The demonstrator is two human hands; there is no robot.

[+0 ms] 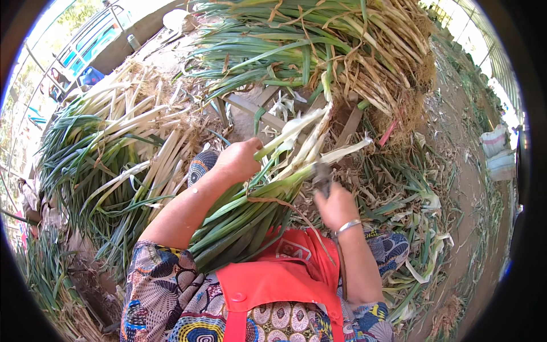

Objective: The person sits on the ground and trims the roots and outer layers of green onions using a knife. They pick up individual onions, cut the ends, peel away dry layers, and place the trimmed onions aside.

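Note:
My left hand point(239, 162) is closed round the stalk of a long green onion point(299, 122), whose white end points up and to the right. More green onions point(245, 228) lie across my lap, green leaves toward me and pale stalks fanning right. In my closed right hand point(337, 208) is a dark grey tool point(322, 178) that looks like an air blow gun. Its tip is close to the pale stalks; whether it touches them I cannot tell. A thin dark line like a hose runs down beside my right forearm. Beyond my hands, a big heap of unpeeled green onions point(319, 51) rests on a wooden frame point(256, 108).
Another pile of green onions point(114, 154), white stalks showing, lies to the left. A further bunch point(51, 285) is at lower left. Peeled skins and leaf scraps point(410, 228) litter the ground on the right. Pale sacks point(497, 151) stand at the far right. A red apron point(279, 285) covers my front.

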